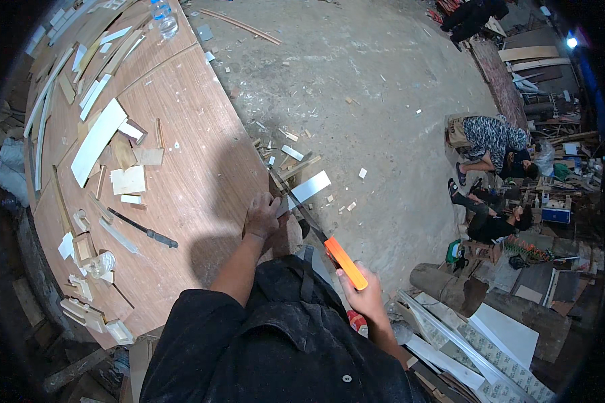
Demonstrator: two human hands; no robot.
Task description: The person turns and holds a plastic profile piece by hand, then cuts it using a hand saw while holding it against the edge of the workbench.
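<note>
Right hand [361, 290] closed around orange-handled saw [343, 259], left hand [262, 215] touching white board [310, 187], its closure indeterminable, dark-handled tool [160, 236] on left table [198, 114].

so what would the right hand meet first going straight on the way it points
Beyond the orange-handled, dark-bladed saw it holds, the right hand would likely meet the flat white rectangular board by the left hand, though depth is unclear.

Your right hand [364, 294] grips the orange-handled saw [345, 262]; your left hand [262, 216] touches a white strip [310, 187] beside the table [195, 101] edge.
</note>
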